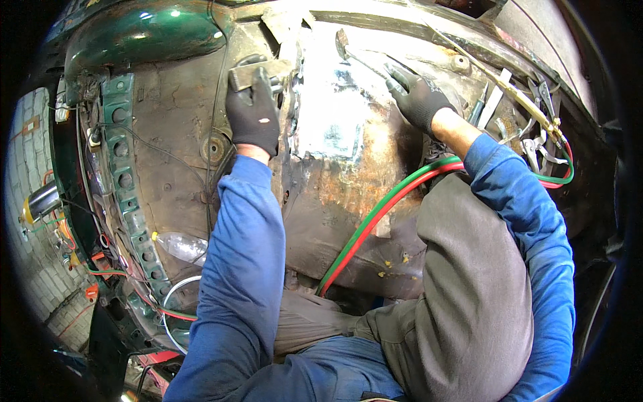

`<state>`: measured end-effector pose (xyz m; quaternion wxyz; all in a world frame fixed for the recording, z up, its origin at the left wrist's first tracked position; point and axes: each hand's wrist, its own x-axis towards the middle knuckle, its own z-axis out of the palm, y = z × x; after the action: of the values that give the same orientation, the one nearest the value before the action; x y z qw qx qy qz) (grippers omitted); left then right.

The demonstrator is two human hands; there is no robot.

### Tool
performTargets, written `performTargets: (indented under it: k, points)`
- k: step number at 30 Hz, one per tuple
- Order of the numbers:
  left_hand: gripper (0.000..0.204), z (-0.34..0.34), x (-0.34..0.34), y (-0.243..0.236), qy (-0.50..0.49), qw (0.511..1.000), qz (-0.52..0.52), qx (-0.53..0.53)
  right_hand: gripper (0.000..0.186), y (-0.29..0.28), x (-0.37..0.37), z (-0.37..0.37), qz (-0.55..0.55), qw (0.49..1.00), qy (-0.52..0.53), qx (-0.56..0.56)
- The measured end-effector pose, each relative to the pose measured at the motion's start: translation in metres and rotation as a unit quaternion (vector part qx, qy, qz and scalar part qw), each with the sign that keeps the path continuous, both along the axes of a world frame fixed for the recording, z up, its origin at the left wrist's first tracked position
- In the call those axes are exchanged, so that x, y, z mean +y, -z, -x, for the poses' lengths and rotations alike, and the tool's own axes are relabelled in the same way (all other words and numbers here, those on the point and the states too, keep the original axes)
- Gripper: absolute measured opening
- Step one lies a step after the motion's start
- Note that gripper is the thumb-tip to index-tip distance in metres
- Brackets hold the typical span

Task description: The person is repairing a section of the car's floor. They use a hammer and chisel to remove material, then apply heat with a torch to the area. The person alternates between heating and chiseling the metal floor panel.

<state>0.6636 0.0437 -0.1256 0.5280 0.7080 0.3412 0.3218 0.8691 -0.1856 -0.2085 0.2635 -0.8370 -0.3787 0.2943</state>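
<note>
Gripping a flat block point(270, 68) at the front of the left hand point(254, 114) | clutching a slim-handled hammer point(364, 63) in the right hand point(420, 99), jutting out forward-left

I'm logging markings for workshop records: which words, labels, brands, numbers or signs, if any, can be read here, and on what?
None can be read.
Right glove: faint pale marks, too small and blurred to read.
Clear bottle: no legible text.
</note>
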Motion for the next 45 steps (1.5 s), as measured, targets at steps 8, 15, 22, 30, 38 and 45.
performTargets:
  k: [8, 15, 22, 30, 38, 45]
  points:
    - [0.032, -0.031, 0.011, 0.035, 0.065, 0.992, -0.055, 0.096, 0.053, -0.039, 0.005, 0.000, 0.009, 0.999, 0.007, -0.030]
    - [0.037, -0.065, 0.036, 0.050, 0.066, 0.976, -0.132, 0.161, 0.047, -0.060, 0.014, 0.002, -0.110, 0.990, 0.012, -0.081]
    - [0.045, -0.080, 0.043, 0.046, 0.084, 0.954, -0.184, 0.220, 0.046, -0.097, 0.020, 0.005, -0.211, 0.975, -0.006, -0.071]
    - [0.039, -0.081, 0.056, 0.048, 0.096, 0.953, -0.195, 0.212, 0.050, -0.089, 0.032, 0.001, -0.176, 0.965, -0.078, -0.177]
    - [0.043, -0.083, 0.057, 0.051, 0.056, 0.901, -0.229, 0.364, 0.047, -0.090, 0.038, 0.003, -0.109, 0.983, -0.035, -0.146]
    - [0.033, -0.051, 0.037, 0.021, 0.082, 0.964, -0.135, 0.211, 0.044, -0.053, -0.022, -0.007, -0.090, 0.988, 0.005, -0.127]
